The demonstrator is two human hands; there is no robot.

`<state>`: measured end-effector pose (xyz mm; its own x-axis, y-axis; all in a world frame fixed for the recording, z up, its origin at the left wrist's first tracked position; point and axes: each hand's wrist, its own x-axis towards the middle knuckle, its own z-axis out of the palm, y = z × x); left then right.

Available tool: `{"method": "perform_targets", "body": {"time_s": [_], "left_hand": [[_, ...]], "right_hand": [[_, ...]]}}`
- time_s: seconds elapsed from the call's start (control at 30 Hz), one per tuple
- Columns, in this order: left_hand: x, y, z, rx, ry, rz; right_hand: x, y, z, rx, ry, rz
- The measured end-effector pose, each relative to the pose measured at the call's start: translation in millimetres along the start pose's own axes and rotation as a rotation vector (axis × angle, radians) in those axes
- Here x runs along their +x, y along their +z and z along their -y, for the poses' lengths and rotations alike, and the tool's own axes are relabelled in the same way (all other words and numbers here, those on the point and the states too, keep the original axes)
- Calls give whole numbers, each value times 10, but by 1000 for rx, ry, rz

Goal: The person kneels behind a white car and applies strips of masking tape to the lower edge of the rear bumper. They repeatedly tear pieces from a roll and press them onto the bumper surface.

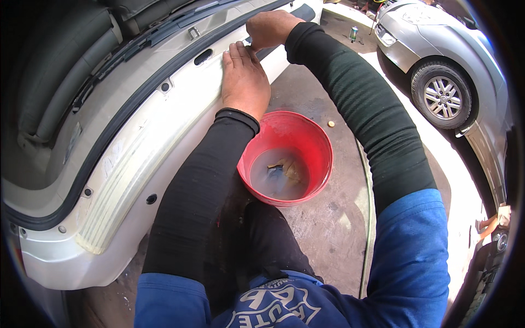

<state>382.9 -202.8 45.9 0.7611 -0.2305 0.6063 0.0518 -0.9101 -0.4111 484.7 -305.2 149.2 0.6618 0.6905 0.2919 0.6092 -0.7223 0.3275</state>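
My left hand (pixel 245 82) lies flat against the white car's rear body panel (pixel 191 90), fingers stretched and close together, just beyond an oval slot. Right beside its fingertips, my right hand (pixel 270 29) is closed at the panel's far end. Its fingers curl down out of sight, so whatever it grips is hidden. Below both hands, a red bucket (pixel 321 158) stands on the ground with cloudy water in it. Some tan and bluish pieces (pixel 286 169) lie in that water, too murky to name.
A black rubber seal (pixel 117 128) edges the car's opening, with grey seats (pixel 71 65) inside. A pale hose (pixel 367 218) runs along the concrete floor. At the right stands a silver car (pixel 437 33); a small bottle (pixel 353 34) is near its front. Another person's hand (pixel 495 221) shows at the right rim.
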Motion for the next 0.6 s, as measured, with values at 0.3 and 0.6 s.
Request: {"method": "perform_targets", "body": {"time_s": [0.3, 0.6], "left_hand": [[185, 52, -116, 352, 86, 104], [-86, -256, 327, -415, 66, 114]], "right_hand": [[-364, 244, -245, 467, 544, -515], [-2020, 790, 763, 1081, 373, -779]]}}
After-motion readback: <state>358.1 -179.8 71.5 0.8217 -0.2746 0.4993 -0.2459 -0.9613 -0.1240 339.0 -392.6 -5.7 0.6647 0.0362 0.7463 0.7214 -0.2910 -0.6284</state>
